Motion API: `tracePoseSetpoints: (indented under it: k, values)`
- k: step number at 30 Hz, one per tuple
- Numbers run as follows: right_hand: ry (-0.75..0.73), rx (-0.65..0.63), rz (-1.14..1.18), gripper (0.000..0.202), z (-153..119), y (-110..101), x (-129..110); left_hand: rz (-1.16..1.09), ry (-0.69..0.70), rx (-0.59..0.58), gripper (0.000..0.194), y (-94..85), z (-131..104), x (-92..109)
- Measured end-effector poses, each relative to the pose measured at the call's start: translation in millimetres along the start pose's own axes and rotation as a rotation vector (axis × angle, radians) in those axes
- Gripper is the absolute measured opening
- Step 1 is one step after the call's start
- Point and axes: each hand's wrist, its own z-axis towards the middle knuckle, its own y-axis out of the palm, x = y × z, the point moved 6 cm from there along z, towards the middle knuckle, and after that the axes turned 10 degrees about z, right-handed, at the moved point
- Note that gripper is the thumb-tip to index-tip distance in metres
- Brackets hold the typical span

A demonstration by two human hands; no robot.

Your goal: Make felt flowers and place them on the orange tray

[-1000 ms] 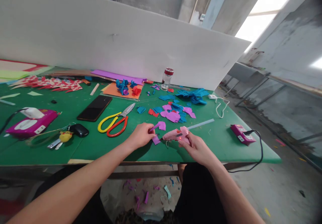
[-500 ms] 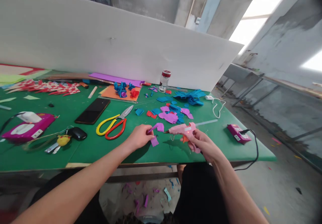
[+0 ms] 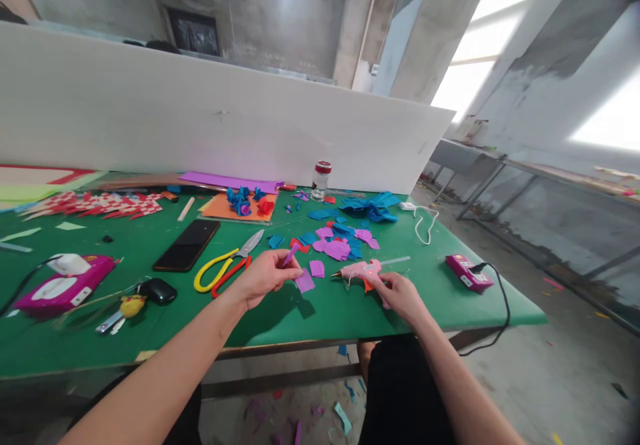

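My left hand (image 3: 273, 275) pinches a narrow purple paper strip (image 3: 291, 254) and a flat purple paper piece (image 3: 305, 281) above the table. Just right of it, a small purple square (image 3: 317, 269) lies on the green surface. My right hand (image 3: 401, 296) has its fingers closed on the handle of a pink hot glue gun (image 3: 361, 270). The gun lies low over the table, its nozzle pointing left and a clear glue stick (image 3: 396, 260) showing behind. Beyond both hands lie purple petal-shaped pieces (image 3: 336, 250) mixed with blue and red ones.
Scissors (image 3: 243, 250) and a phone (image 3: 187, 245) lie left of my left hand. Paper flowers (image 3: 239, 200) rest on an orange sheet. A jar (image 3: 321, 182) stands before the white board (image 3: 220, 138). A corded purple power block (image 3: 469, 273) sits near the right edge.
My left hand has raised the purple pieces and moved slightly left; the small square now lies separately on the table. My right hand has lowered the glue gun. The camera view has tilted upward.
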Motion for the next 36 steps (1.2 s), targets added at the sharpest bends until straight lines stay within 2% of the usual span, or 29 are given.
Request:
tracePoseSetpoints:
  k: [3, 5, 6, 8, 10, 12, 15, 19, 22, 26, 29, 32, 36]
  values:
    - [-0.067, 0.167, -0.108, 0.046, -3, -8, -15, 0.003, 0.01, 0.006, 0.026, -3.3, -1, 2]
    - [-0.126, 0.28, -0.085, 0.044, -5, -10, -34, 0.036, 0.027, 0.022, 0.023, -4.1, -2, 5]
    - [-0.151, 0.273, -0.019, 0.043, -5, -6, -46, 0.065, 0.04, 0.036, 0.022, -4.6, -2, 8]
    - [-0.174, 0.101, 0.237, 0.042, -5, 13, -71, 0.138, 0.083, 0.072, 0.021, -5.5, -5, 15]
    - [-0.171, -0.145, 0.46, 0.04, -6, 38, -98, 0.208, 0.129, 0.094, 0.021, -5.7, -7, 22]
    - [-0.179, -0.301, 0.506, 0.037, -9, 58, -120, 0.254, 0.163, 0.089, 0.022, -4.8, -9, 26]
    - [-0.164, -0.388, 0.519, 0.032, -7, 74, -135, 0.276, 0.176, 0.068, 0.023, -3.3, -8, 26]
    - [-0.1, -0.422, 0.608, 0.024, 3, 82, -133, 0.258, 0.157, 0.065, 0.023, -2.0, -6, 23]
    - [-0.041, -0.322, 0.723, 0.025, 15, 77, -125, 0.163, 0.125, 0.118, 0.026, -5.1, -8, 26]
    - [0.064, -0.031, 0.94, 0.031, 27, 65, -104, 0.085, 0.063, 0.172, 0.025, -10.5, -13, 27]
    - [0.116, 0.143, 1.073, 0.032, 29, 63, -90, 0.084, 0.077, 0.212, 0.027, -12.9, -14, 26]
    - [0.094, 0.198, 1.11, 0.034, 29, 63, -90, 0.043, 0.115, 0.208, 0.029, -9.0, -13, 27]
    - [0.016, 0.181, 1.09, 0.033, 26, 65, -104, -0.142, 0.11, 0.14, 0.026, 3.4, -15, 30]
